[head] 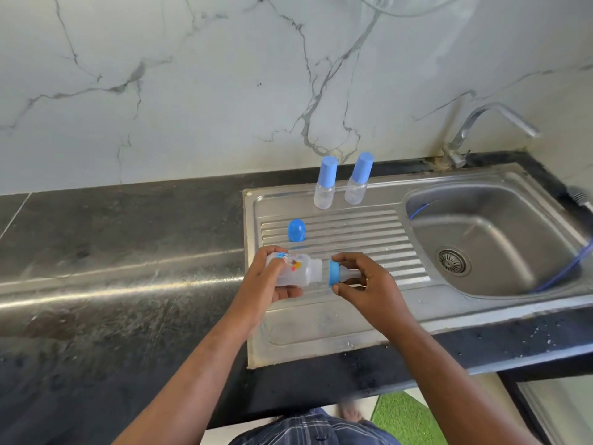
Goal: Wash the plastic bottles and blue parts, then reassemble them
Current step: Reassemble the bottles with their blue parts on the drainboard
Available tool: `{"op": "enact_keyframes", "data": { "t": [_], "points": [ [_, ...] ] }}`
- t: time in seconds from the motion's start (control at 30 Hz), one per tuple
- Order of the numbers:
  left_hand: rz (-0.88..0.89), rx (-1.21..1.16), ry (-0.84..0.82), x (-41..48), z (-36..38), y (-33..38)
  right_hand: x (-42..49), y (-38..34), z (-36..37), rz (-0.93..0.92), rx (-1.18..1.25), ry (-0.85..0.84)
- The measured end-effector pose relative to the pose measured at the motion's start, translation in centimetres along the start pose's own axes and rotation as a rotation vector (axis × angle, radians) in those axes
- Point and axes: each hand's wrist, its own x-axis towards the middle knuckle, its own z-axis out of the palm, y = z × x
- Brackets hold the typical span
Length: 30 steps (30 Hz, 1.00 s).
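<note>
Evidently held level above the drainboard [353, 232] for twisting: left hand [272, 281] curled round the bottle [306, 272] as anchor, right hand [372, 285] pinching the blue ring [333, 273] (teat [348, 273] attached).

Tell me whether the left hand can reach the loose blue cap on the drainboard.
Probably, for reach: the blue cap stands in the open just beyond the left hand, nothing between. But its grip is full with the bottle, which it must release.

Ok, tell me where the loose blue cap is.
Head view: the loose blue cap stands at the left edge of the drainboard, just beyond the left hand gripping the bottle.
</note>
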Motion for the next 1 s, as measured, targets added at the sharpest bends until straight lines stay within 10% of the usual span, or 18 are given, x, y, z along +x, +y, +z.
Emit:
{"op": "enact_keyframes", "data": {
  "t": [0.37,0.63,0.77,0.9,1.0],
  "points": [
    [0.083,-0.027,-0.062,0.5,0.4,1.6,1.9,-3.8,-0.6,-0.100,-0.041,-0.043],
    [0.075,-0.262,-0.092,1.3,0.3,2.1,3.6,-7.5,-1.1,0.293,0.000,-0.125],
    [0.024,-0.390,-0.076,1.9,0.2,2.2,4.1,-6.9,-1.7,0.083,0.243,-0.031],
    [0.023,-0.335,-0.082,2.5,0.3,1.9,4.5,-5.4,-1.5,-0.194,-0.180,-0.163],
    [0.015,-0.328,-0.101,2.8,0.5,1.8,5.0,-6.4,-1.0,0.002,-0.228,-0.075]
  ]
}}
